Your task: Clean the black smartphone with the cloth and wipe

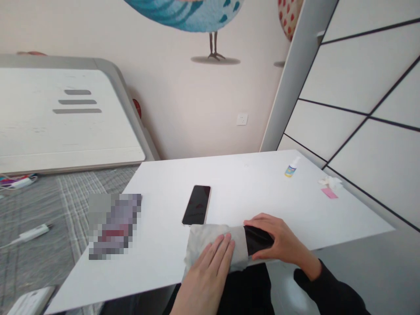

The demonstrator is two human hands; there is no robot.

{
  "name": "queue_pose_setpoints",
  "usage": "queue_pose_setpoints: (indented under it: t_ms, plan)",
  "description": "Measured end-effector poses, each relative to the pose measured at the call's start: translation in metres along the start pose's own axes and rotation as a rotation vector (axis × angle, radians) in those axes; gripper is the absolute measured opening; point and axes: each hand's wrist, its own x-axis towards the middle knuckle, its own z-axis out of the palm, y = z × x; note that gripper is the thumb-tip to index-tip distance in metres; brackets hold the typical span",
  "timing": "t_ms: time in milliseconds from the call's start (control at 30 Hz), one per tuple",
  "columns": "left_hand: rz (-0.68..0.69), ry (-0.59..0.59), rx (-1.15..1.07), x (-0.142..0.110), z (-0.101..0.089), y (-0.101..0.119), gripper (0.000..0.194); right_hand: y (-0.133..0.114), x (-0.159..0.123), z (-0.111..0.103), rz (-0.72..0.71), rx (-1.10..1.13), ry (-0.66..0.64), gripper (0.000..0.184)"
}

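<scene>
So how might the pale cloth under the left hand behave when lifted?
Probably floppy: the pale cloth has soft, uneven edges. Likely not very slippery either, since its surface looks matte.

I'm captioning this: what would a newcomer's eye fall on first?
Probably the blue bird on the wall, cut off at the top. Then, at the near edge of the table, the left hand on a pale cloth, the right hand around a black object. A phone lies beyond the cloth.

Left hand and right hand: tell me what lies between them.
Between the left hand and the right hand, the head view shows part of the pale cloth, then the black item at its edge, which the right hand grasps.
</scene>
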Motion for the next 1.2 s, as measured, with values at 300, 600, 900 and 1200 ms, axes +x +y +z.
queue_pose_setpoints:
  t_ms: [300, 600, 900, 1200]
  plan:
    - [-0.177, -0.205, -0.141, 0.085, -0.017, 0.027, 0.034, -0.001, -0.006, 0.006, 0.119, 0.070, 0.168, 0.073]
    - [-0.212, -0.340, -0.158, 0.086, -0.031, -0.001, 0.025, -0.001, -0.004, 0.002, 0.224, 0.109, 0.087, 0.035]
    - [-0.330, -0.506, -0.182, 0.048, -0.050, -0.033, 0.022, -0.007, 0.002, 0.003, 0.319, 0.091, 0.079, 0.018]
    - [-0.163, -0.321, -0.020, 0.077, -0.025, -0.010, 0.015, -0.010, 0.007, 0.007, 0.352, 0.087, 0.063, 0.015]
